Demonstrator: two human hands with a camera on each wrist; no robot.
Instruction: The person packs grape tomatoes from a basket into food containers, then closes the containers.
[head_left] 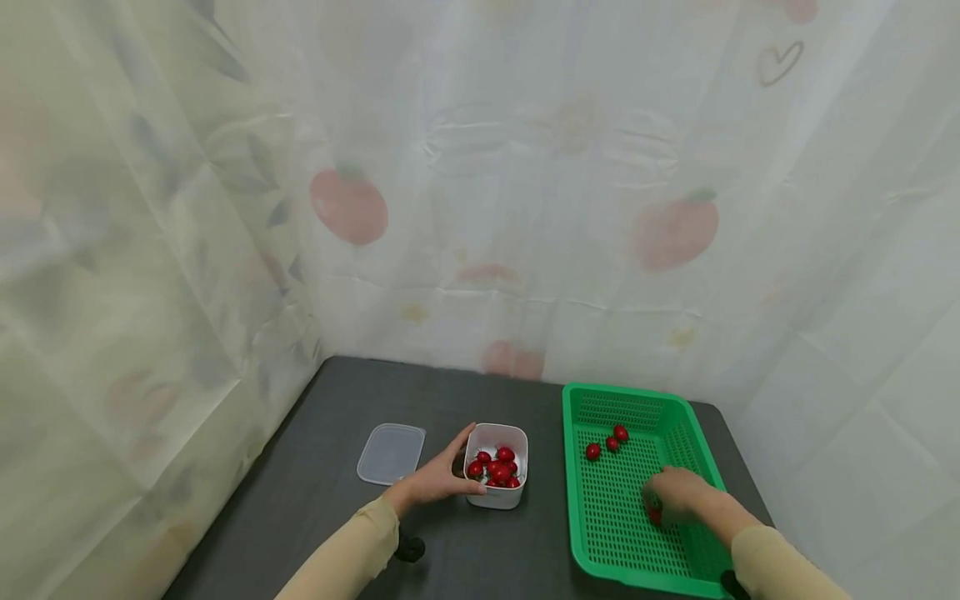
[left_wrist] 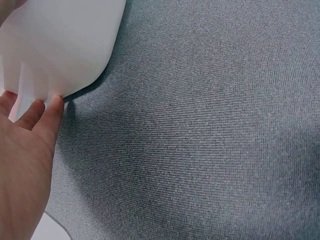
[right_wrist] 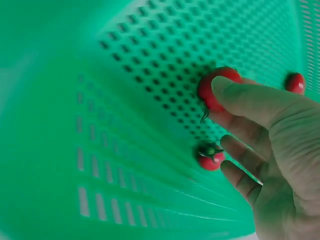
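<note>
The left hand (head_left: pixel 438 477) grips a white square container (head_left: pixel 501 497) by its left side, the thumb along the near edge; several small red tomatoes (head_left: pixel 500 472) lie inside. In the left wrist view, fingertips of the left hand (left_wrist: pixel 27 145) press against the container's wall (left_wrist: pixel 65 40). Inside the green basket (head_left: pixel 573 500), the right hand (head_left: pixel 682 493) is low over the bottom. The right wrist view shows the right hand (right_wrist: pixel 270 125) pinching a tomato (right_wrist: pixel 207 91) between thumb and fingers. Another tomato (right_wrist: pixel 211 159) lies beneath the fingers, and one (right_wrist: pixel 295 83) farther off.
A translucent lid (head_left: pixel 392 454) lies flat on the dark table (head_left: pixel 450 550), left of the container. Three tomatoes (head_left: pixel 612 443) rest toward the back left of the basket. Printed curtains (head_left: pixel 517 208) hang behind and at the sides.
</note>
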